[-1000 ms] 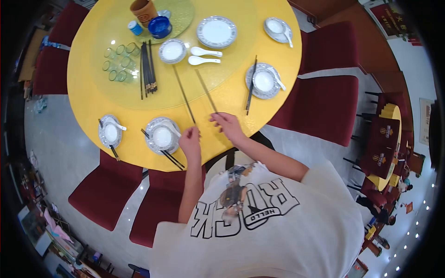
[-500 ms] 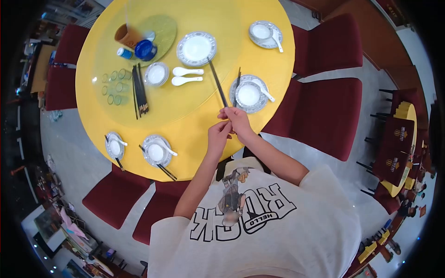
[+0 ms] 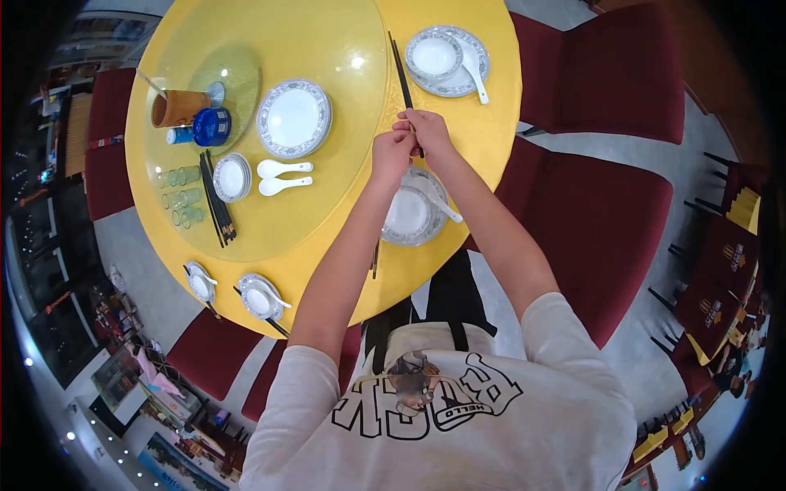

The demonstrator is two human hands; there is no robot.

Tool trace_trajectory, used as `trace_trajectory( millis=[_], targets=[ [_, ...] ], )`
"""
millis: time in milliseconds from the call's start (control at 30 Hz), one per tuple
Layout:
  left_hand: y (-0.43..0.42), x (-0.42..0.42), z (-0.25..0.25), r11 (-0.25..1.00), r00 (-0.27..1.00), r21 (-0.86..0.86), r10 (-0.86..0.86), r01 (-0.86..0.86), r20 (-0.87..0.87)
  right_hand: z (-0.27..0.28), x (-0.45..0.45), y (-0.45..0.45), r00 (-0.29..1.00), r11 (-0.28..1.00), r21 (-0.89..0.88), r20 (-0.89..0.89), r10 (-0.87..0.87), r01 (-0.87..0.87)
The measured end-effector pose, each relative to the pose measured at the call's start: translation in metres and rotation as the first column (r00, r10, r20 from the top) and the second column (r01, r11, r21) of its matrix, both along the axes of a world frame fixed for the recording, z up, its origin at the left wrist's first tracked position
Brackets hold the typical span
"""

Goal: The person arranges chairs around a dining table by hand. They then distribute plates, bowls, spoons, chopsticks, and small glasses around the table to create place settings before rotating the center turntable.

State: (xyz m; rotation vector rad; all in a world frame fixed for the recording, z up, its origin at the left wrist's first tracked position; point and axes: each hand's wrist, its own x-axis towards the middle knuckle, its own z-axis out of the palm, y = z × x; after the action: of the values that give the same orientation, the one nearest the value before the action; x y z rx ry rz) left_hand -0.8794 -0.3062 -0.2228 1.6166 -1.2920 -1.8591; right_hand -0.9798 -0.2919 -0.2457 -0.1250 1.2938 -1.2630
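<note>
My right hand [image 3: 429, 132] and my left hand [image 3: 394, 154] are close together over the yellow table [image 3: 352, 278], both closed around a pair of black chopsticks [image 3: 401, 74]. The chopsticks point away from me, just left of a plate with a bowl [image 3: 434, 56] and a white spoon [image 3: 474, 72]. Below my hands sits another plate with a bowl [image 3: 407, 211] and a spoon [image 3: 437, 199]; black chopsticks [image 3: 375, 262] beside it are partly hidden by my left forearm.
On the glass turntable [image 3: 344, 164] are stacked plates [image 3: 294, 119], small dishes [image 3: 232, 177], two spoons [image 3: 282, 168], a bundle of chopsticks [image 3: 216, 204], glasses [image 3: 181, 196], a blue container [image 3: 212, 126] and a brown pot [image 3: 180, 108]. Red chairs [image 3: 585, 229] surround the table.
My hands were apart with one chopstick each, then came together with the pair. They have since moved away from me, beside the farther right-hand plate.
</note>
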Motion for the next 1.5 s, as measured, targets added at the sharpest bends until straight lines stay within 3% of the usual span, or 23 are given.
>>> trace_trajectory(
  millis=[333, 433, 567, 667, 867, 1067, 1167, 1233, 1300, 1367, 1433, 1500],
  targets=[
    [-0.019, -0.016, -0.013, 0.988, 0.988, 0.049, -0.147, 0.149, -0.037, -0.014, -0.024, 0.008, 0.999, 0.999, 0.031, -0.031, -0.029, 0.030],
    [-0.021, -0.016, -0.023, 0.973, 0.973, -0.027, -0.231, 0.231, 0.009, -0.018, -0.028, 0.010, 0.997, 0.998, 0.054, -0.081, -0.005, 0.010],
    [-0.016, -0.016, -0.025, 0.984, 0.984, 0.027, -0.178, 0.178, -0.007, -0.024, -0.033, 0.013, 0.998, 0.996, 0.084, -0.065, -0.008, 0.013],
    [-0.013, -0.015, -0.024, 0.982, 0.986, 0.092, -0.167, 0.166, 0.001, -0.027, -0.038, 0.017, 0.996, 0.992, 0.100, -0.040, 0.085, -0.081],
    [-0.003, -0.012, -0.023, 0.972, 0.984, 0.182, -0.165, 0.152, 0.063, -0.039, -0.042, 0.011, 0.985, 0.988, 0.109, -0.124, 0.121, -0.108],
    [-0.011, -0.010, -0.045, 0.977, 0.993, 0.188, -0.091, 0.102, -0.071, -0.038, -0.042, 0.013, 0.995, 0.992, 0.101, -0.058, 0.085, -0.079],
    [-0.009, -0.026, -0.043, 0.987, 0.999, 0.160, -0.027, 0.034, -0.046, -0.050, -0.046, 0.032, 0.994, 0.999, 0.044, -0.113, 0.010, -0.005],
    [-0.005, -0.027, -0.041, 0.995, 0.999, 0.097, -0.036, 0.038, -0.025, -0.085, -0.046, 0.047, 0.861, 1.000, 0.010, -0.509, -0.012, 0.020],
    [-0.002, -0.025, -0.047, 0.997, 0.995, 0.071, -0.010, 0.017, -0.102, -0.075, -0.043, 0.062, 0.774, 0.997, -0.020, -0.629, -0.067, 0.070],
    [0.001, -0.024, -0.033, 0.999, 1.000, 0.040, -0.005, 0.006, -0.008, -0.029, -0.042, 0.078, 0.821, 0.997, 0.066, -0.571, 0.010, 0.034],
    [0.001, -0.018, -0.022, 0.992, 0.998, 0.108, 0.070, -0.070, -0.002, -0.012, -0.034, 0.092, 0.830, 0.997, -0.025, -0.553, -0.070, 0.067],
    [0.007, -0.004, -0.009, 0.982, 0.984, 0.065, 0.176, -0.175, -0.008, 0.020, -0.020, 0.102, 0.818, 0.999, -0.007, -0.574, -0.041, 0.046]
  ],
)
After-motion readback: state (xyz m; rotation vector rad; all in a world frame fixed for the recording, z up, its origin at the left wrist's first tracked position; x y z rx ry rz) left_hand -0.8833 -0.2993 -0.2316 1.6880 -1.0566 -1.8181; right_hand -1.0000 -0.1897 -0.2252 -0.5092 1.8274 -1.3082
